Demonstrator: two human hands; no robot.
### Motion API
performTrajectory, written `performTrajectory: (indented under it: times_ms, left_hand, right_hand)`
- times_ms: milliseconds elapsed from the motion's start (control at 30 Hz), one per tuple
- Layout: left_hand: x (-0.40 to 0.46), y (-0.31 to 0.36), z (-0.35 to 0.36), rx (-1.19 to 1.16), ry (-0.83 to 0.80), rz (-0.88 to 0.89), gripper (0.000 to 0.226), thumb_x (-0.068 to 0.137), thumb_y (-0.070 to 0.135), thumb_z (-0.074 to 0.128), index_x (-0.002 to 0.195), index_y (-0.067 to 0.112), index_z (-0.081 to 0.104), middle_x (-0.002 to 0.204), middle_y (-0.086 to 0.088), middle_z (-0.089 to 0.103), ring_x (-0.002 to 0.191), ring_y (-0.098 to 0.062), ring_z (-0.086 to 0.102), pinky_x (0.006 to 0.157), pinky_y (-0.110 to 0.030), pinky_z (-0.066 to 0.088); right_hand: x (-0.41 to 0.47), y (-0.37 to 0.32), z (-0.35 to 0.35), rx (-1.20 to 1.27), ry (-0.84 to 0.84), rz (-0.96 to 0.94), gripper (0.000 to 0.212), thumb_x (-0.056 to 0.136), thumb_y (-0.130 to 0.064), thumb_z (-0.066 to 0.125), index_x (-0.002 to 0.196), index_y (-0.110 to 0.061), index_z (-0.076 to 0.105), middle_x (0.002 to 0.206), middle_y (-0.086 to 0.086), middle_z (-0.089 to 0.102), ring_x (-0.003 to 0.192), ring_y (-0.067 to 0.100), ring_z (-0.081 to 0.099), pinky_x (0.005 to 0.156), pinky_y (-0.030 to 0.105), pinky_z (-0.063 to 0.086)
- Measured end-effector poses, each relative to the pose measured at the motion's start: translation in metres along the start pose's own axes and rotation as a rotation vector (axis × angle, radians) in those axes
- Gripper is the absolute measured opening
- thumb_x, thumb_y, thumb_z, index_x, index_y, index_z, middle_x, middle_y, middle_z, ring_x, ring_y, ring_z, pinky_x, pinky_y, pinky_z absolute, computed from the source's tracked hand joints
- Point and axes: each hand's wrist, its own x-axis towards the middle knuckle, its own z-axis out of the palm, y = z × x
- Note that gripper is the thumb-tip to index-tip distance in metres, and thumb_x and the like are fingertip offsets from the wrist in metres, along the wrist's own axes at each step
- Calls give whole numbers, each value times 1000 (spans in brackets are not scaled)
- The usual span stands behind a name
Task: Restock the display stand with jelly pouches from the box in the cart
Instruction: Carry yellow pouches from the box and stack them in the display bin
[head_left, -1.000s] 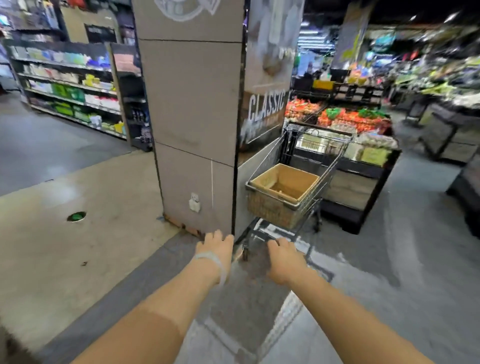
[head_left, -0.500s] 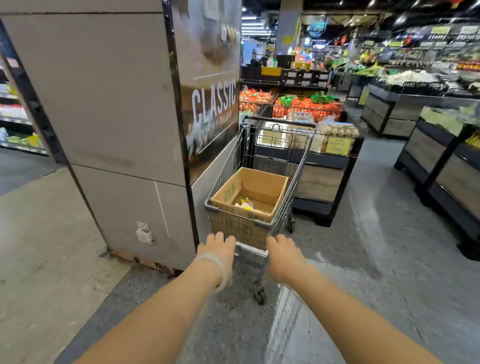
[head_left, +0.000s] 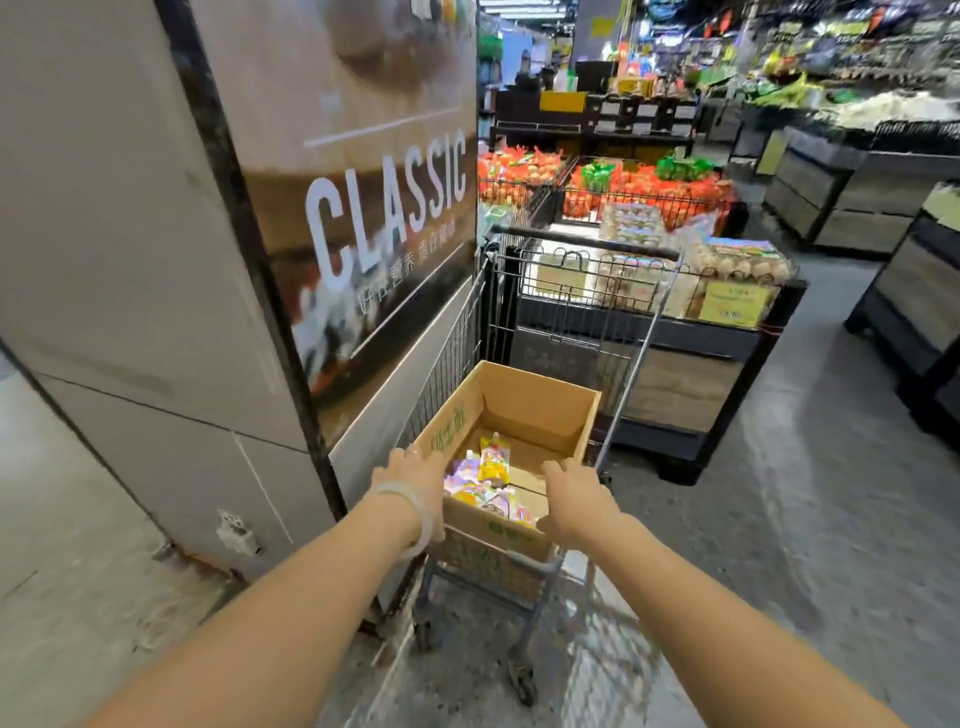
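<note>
A wire shopping cart (head_left: 642, 332) stands beside a pillar. In it sits an open cardboard box (head_left: 540, 410) with green print. Several colourful jelly pouches (head_left: 491, 462) lie on the box's floor, yellow and purple ones. My left hand (head_left: 410, 480), with a white bangle on the wrist, reaches to the box's left wall, fingers stretched forward against it. My right hand (head_left: 574, 499) is at the box's near right corner, fingers loosely bent over the rim. Neither hand holds a pouch. The fingertips are partly hidden behind the hands.
A large pillar (head_left: 130, 260) with a "CLASSIC" poster (head_left: 384, 208) is close on the cart's left. Beyond the cart stands a dark display stand (head_left: 675, 384) with egg cartons and orange net bags. More dark stands (head_left: 914, 306) line the right. Grey floor lies open on the right.
I have come closer to the cart. My hands moved forward from short of the cart to the sides of the box. The pouches inside have come into plain sight.
</note>
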Motion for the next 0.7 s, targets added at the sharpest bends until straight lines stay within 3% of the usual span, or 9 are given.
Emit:
performTrajectory:
  times_ms: [233, 333, 567, 700]
  left_hand:
    - [134, 20, 7, 65, -64, 78, 64, 78, 29, 70, 131, 18, 37, 137, -9, 38, 126, -29, 41, 100, -36, 41]
    - [207, 24, 14, 59, -111, 117, 70, 76, 31, 72, 135, 18, 35, 138, -8, 36, 129, -29, 37, 101, -39, 40]
    - [358, 18, 39, 63, -319, 195, 68, 75, 28, 74, 130, 14, 37, 135, -10, 37, 129, -30, 35, 98, -41, 40]
    - [411, 18, 70, 40, -448, 180, 68, 83, 33, 67, 137, 13, 32, 136, -14, 37, 128, -33, 37, 103, -43, 40]
  right_hand:
    - [115, 32, 18, 85, -78, 95, 45, 87, -24, 61, 124, -10, 40, 130, 12, 41, 123, 32, 42, 97, 42, 42]
    - [175, 43, 26, 132, -108, 133, 45, 88, -22, 60, 126, -9, 40, 131, 13, 41, 123, 33, 41, 98, 41, 42]
    - [301, 55, 60, 191, -250, 249, 48, 87, -23, 59, 129, -10, 40, 131, 13, 44, 121, 32, 46, 97, 38, 41]
    - [343, 63, 95, 214, -289, 298, 50, 82, -21, 64, 127, -8, 47, 130, 14, 50, 119, 31, 51, 99, 38, 44]
